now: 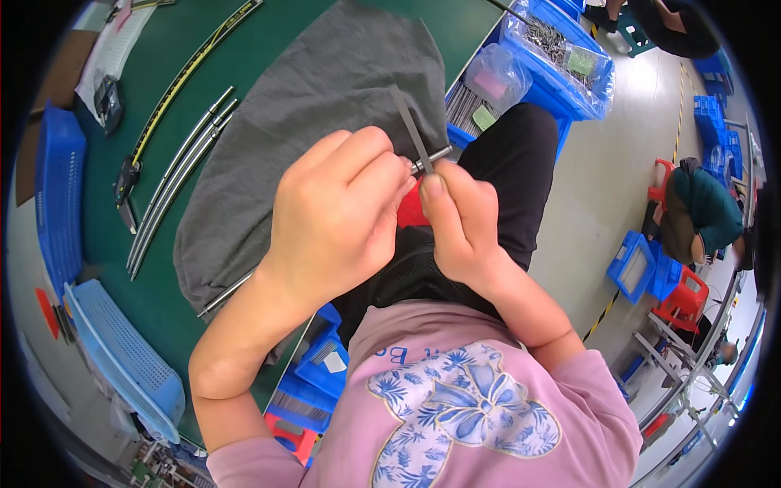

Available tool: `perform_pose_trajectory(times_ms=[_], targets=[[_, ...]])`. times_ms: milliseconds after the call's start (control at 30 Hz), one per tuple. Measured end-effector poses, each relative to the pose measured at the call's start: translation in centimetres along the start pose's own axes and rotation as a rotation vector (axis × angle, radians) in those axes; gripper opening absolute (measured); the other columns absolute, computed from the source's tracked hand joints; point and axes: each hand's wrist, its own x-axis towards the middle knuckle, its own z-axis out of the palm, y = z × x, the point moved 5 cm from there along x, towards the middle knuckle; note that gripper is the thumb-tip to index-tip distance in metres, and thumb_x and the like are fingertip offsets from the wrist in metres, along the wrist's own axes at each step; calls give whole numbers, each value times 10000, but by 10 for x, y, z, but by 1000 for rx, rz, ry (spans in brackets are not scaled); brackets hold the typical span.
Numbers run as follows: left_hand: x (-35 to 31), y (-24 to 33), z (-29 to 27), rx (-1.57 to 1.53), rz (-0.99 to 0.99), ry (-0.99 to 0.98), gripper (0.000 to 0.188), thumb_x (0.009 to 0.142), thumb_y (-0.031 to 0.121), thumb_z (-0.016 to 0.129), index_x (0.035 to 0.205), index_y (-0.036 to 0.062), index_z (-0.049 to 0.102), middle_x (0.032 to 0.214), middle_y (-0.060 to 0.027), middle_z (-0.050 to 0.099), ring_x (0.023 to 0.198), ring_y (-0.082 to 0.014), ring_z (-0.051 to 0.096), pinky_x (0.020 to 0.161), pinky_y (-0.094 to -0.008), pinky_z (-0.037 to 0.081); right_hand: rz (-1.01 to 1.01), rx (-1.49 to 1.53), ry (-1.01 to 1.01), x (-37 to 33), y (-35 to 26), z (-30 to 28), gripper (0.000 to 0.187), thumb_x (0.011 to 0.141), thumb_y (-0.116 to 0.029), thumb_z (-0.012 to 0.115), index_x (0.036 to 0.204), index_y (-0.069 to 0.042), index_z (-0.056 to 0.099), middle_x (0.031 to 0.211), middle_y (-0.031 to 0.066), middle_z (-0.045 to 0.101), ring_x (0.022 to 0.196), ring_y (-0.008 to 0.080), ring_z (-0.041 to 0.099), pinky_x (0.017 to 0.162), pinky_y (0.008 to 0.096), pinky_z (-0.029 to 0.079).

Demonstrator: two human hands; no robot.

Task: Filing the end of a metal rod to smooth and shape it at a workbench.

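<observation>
My left hand (pixel 338 207) is closed around a thin, shiny metal rod (pixel 440 154), whose end sticks out past the fingers. A length of metal rod also shows beneath my left forearm; whether it is the same one is hidden. My right hand (pixel 464 215) pinches a flat grey metal strip (pixel 411 122), shaped like a flat file, between thumb and fingers. The strip lies across the rod near its end and points away from me. Beneath the hands a dark grey cloth (pixel 325 89) covers part of the green table (pixel 175 49).
Left of the cloth lie several metal rods (pixel 175 191) and a black-and-yellow caliper (pixel 167 102). Blue baskets (pixel 126 350) line the far left. At the right, a blue bin (pixel 561 49) holds bagged small metal parts. A co-worker (pixel 704 207) sits beyond the aisle.
</observation>
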Motion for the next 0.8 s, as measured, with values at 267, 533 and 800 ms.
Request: perform_pose_trajectory(times_ms=[267, 533, 800], targets=[[-1, -2, 1, -4, -22, -67, 133, 662, -24, 689, 732, 10, 582, 751, -89, 524, 658, -278, 537, 565, -376, 442, -38, 209, 74, -46, 29, -18, 198, 911, -45, 486, 716, -13, 468, 542, 79, 429, 419, 223, 447, 439, 322, 345], [-1, -2, 0, -10, -36, -50, 145, 657, -21, 707, 732, 11, 586, 744, -90, 530, 657, -277, 544, 561, -369, 446, -9, 172, -2, -34, 12, -15, 231, 945, -63, 475, 722, -4, 473, 555, 75, 451, 440, 199, 449, 455, 302, 351], [-1, -1, -1, -11, -31, -36, 153, 656, -24, 709, 735, 10, 583, 748, -92, 529, 665, -279, 544, 566, -373, 447, 84, 206, -57, -30, 10, -11, 258, 964, -106, 476, 727, -5, 472, 563, 78, 470, 462, 207, 462, 474, 307, 365]])
